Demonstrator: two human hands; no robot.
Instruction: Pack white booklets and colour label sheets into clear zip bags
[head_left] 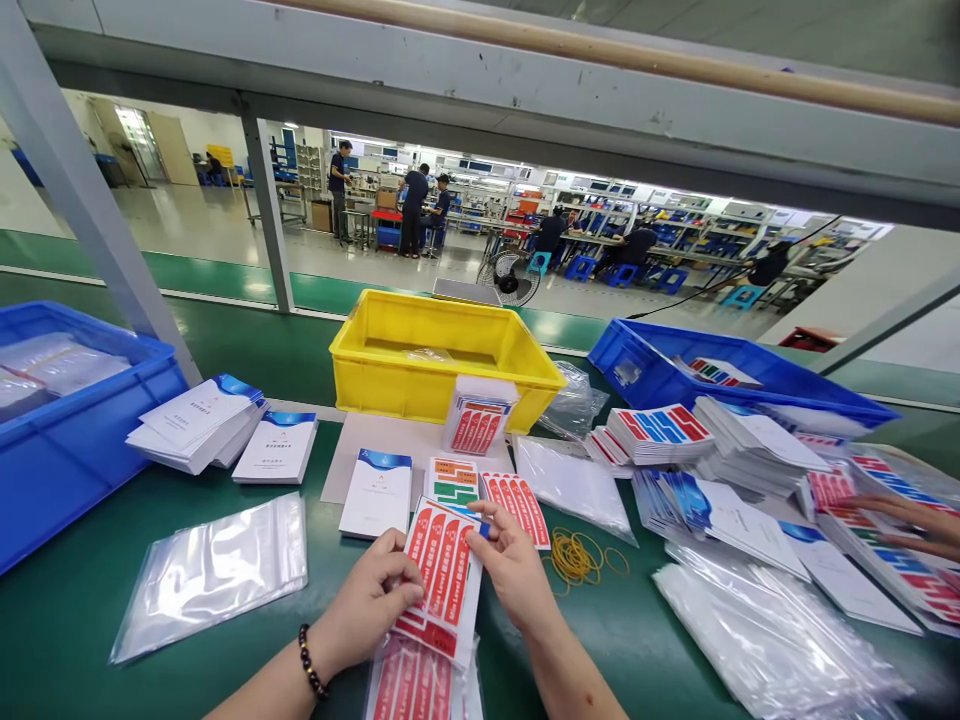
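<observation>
My left hand (367, 597) grips the left edge of a small stack of red sticker sheets (437, 565) printed "Max Level" and "Min Level". My right hand (516, 568) pinches the upper right corner of the same stack, which tilts over the bench. Under it, at the front edge, lies a clear bag (411, 685) with similar red sheets inside. Just beyond my hands are a white booklet pile (376, 492), sheets with orange and green strips (454, 483), and more red sheets (521, 508). Yellow rubber bands (576, 558) lie right of my right hand.
A yellow bin (442, 385) stands behind, with a bagged set (478, 420) before it. Blue bins (82, 410) (622, 365) flank the bench. Plastic bags (217, 570) lie left. Booklets (199, 415) and sticker piles (660, 432) surround the area. Another person's hand (907, 520) reaches in at right.
</observation>
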